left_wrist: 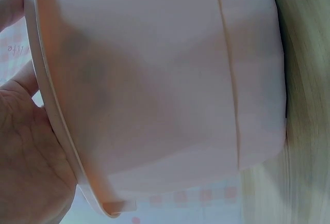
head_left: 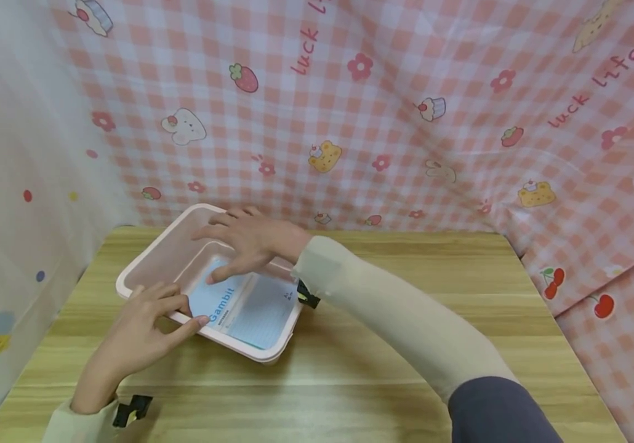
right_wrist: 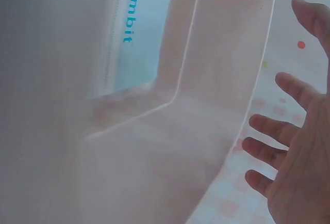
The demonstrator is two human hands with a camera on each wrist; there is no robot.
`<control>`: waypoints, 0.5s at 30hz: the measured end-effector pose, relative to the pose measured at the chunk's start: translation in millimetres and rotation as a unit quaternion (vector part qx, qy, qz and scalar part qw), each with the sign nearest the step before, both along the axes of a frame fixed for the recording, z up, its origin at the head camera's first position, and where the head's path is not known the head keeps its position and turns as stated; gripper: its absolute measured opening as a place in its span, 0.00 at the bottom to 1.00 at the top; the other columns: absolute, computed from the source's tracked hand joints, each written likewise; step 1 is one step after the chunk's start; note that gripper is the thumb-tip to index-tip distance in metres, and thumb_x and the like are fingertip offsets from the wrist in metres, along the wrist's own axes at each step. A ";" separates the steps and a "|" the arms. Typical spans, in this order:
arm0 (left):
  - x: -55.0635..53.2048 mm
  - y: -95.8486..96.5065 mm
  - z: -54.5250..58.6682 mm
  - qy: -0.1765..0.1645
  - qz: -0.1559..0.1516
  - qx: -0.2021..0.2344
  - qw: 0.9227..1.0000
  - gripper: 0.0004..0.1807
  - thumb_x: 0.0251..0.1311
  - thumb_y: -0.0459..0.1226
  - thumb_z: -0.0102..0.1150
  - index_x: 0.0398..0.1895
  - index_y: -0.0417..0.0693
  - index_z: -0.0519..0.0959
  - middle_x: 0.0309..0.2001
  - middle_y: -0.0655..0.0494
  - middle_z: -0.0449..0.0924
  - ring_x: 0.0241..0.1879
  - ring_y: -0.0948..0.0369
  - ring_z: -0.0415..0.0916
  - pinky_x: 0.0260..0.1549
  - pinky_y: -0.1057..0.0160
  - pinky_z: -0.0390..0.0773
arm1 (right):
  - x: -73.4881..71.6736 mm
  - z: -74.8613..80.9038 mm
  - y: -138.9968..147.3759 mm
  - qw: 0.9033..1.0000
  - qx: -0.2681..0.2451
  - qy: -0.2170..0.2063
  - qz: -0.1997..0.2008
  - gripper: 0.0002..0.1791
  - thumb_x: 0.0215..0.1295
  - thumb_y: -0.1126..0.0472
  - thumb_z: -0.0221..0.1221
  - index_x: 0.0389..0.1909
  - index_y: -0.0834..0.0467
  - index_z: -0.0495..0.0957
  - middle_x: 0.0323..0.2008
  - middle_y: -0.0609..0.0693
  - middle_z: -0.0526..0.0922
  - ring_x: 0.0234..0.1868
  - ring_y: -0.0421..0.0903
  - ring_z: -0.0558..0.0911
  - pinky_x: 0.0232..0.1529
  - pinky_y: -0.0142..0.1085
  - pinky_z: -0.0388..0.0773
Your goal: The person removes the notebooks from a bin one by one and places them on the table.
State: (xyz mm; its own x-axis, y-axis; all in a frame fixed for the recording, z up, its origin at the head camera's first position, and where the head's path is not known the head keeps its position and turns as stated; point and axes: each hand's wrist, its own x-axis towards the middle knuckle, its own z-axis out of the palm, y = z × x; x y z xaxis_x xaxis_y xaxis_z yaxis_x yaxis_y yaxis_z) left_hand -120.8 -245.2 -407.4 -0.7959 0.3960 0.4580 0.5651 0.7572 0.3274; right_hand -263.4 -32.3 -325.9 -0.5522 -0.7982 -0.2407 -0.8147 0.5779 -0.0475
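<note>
Head view: in left hand (head_left: 142, 323), near-side rim of pale pink basket (head_left: 162, 258), fingers curled over, thumb opposite; basket on wood-look table (head_left: 383, 375). W/ right hand (head_left: 250, 240): fingers spread wide above basket interior, no grip on anything; rim contact nr wrist, can't tell. Inside, flat on basket floor: blue "Gambit" notebook (head_left: 234, 306). To do well: pinch rim firmly vs. sliding, avoid tipping basket, lower right fingers slowly w/o knocking rim, esp. nr wrist cam.
</note>
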 end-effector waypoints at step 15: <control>1.1 0.9 -0.4 -0.012 0.017 -0.008 1.000 0.16 0.52 0.47 0.77 0.21 0.73 0.74 0.30 0.76 0.72 0.35 0.71 0.65 0.40 0.62 0.56 | -2.9 -13.2 -37.6 0.999 0.032 -0.016 0.009 0.47 0.60 0.18 0.48 0.79 0.26 0.47 0.82 0.42 0.48 0.83 0.44 0.44 0.81 0.50 0.42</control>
